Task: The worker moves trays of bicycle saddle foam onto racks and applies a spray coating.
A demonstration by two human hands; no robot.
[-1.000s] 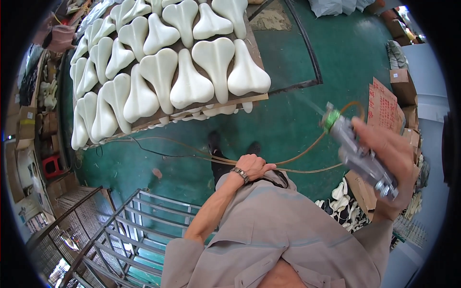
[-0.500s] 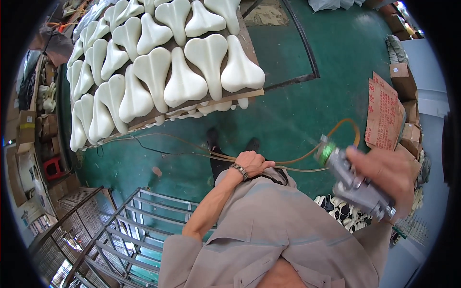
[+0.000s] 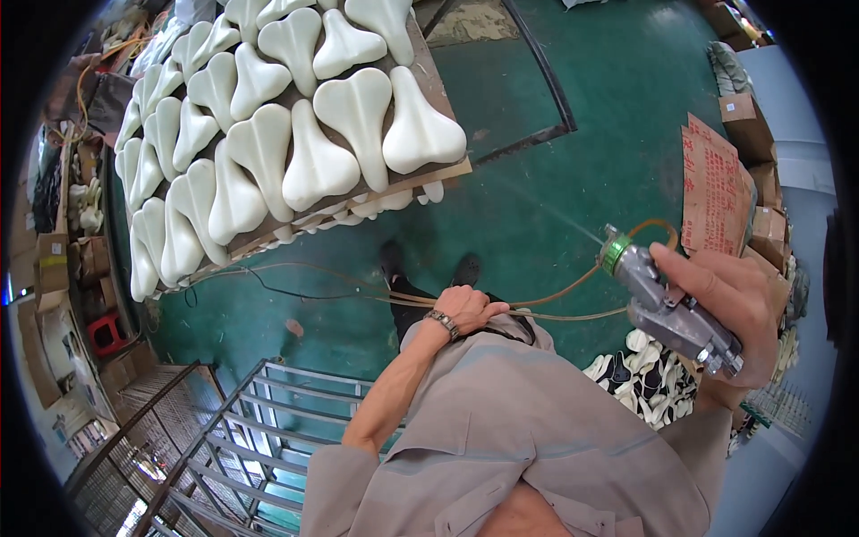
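My right hand [image 3: 729, 300] is wrapped round a grey metal spray gun [image 3: 676, 304] with a green ring near its nozzle. A thin mist leaves the nozzle toward the upper left. At my waist, my left hand [image 3: 470, 311] is closed over thin amber hoses [image 3: 564, 291], which come out on both sides of it; one loops up behind the gun. Rows of white bicycle saddle pads [image 3: 320, 166], laid in alternating directions, cover a board [image 3: 452, 173] at the upper left. Neither hand touches the pads.
A metal rack [image 3: 295, 403] stands at the lower left. A black metal frame [image 3: 546, 72] lies beyond the board. Cardboard boxes [image 3: 750, 134] and a printed cardboard sheet [image 3: 716, 192] line the right side. Black and white pieces [image 3: 640, 385] are piled below my right hand. Hoses trail across the green floor.
The spray gun has swung slightly right and is sharper now, its mist a clearer narrow jet. The board of pads has shifted left in view. My left hand stays at my waist.
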